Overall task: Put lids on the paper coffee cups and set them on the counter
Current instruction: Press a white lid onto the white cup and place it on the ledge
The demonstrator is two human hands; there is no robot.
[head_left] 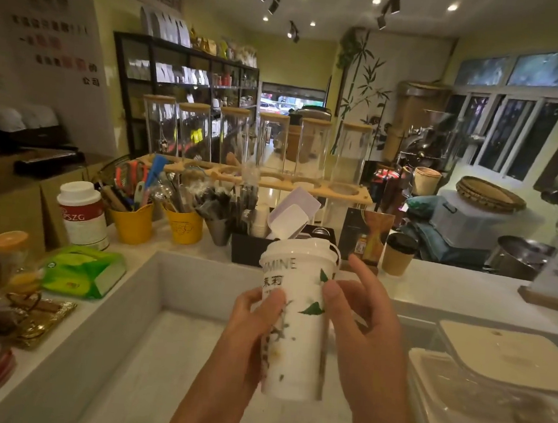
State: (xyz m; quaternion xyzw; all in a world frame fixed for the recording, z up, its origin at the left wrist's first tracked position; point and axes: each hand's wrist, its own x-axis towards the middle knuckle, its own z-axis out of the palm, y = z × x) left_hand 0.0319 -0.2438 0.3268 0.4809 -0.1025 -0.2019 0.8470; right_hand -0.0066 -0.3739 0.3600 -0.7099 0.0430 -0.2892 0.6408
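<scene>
A tall white paper cup [297, 329] with green leaf print and a white lid [301, 247] on top is held upright in mid-air above the lower worktop. My left hand [253, 324] grips its left side. My right hand [359, 314] touches its right side with the thumb on the wall and the fingers spread behind it. A brown paper cup [397, 255] with a black lid stands on the raised counter [451, 282] to the right.
Yellow buckets [133, 221] of utensils, a black holder [250, 247] with cups and a scoop, and a white tin [81, 214] line the counter's back. Tall glass jars [270, 142] stand behind. Stacked plastic trays [494, 368] lie at the right, a green packet [84, 271] at the left.
</scene>
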